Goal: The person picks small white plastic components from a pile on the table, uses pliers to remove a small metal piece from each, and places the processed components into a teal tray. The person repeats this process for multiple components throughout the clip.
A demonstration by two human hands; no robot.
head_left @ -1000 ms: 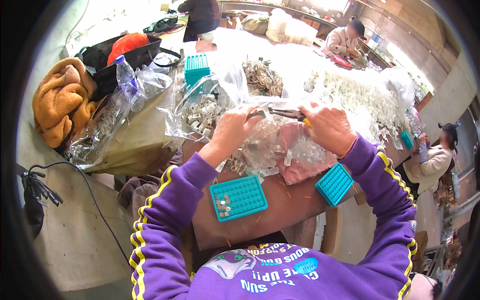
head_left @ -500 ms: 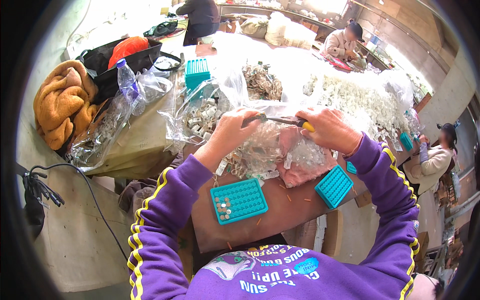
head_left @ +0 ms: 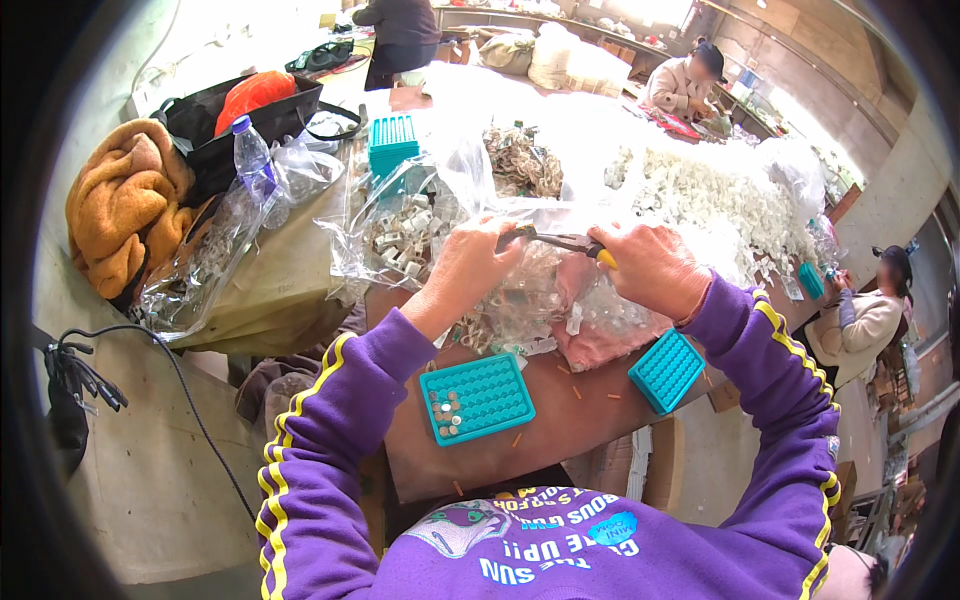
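Both my hands are raised over the far part of the brown table. My right hand (head_left: 650, 262) grips pliers (head_left: 607, 259) with yellow and black handles, their metal nose reaching left. My left hand (head_left: 468, 272) pinches a small dark piece (head_left: 517, 236) at the pliers' tip; its kind is too small to make out. Below the hands lie clear plastic bags of small parts and a pink cloth (head_left: 610, 342). A teal tray (head_left: 490, 395) near my left forearm holds several small round metal pieces in its left pockets. Another teal tray (head_left: 667, 372) sits by my right forearm.
Small orange sticks (head_left: 576, 392) lie scattered on the table (head_left: 430, 470). A heap of whitish parts (head_left: 710, 200) spreads at the far right. At left are stacked teal trays (head_left: 392, 140), a bottle (head_left: 254, 160) and an orange-brown fleece (head_left: 125, 210). Other people sit farther off.
My left hand has shifted slightly right, and my right hand slightly left and down, with the pliers. Both sleeves moved a little inward; the trays stay in place.
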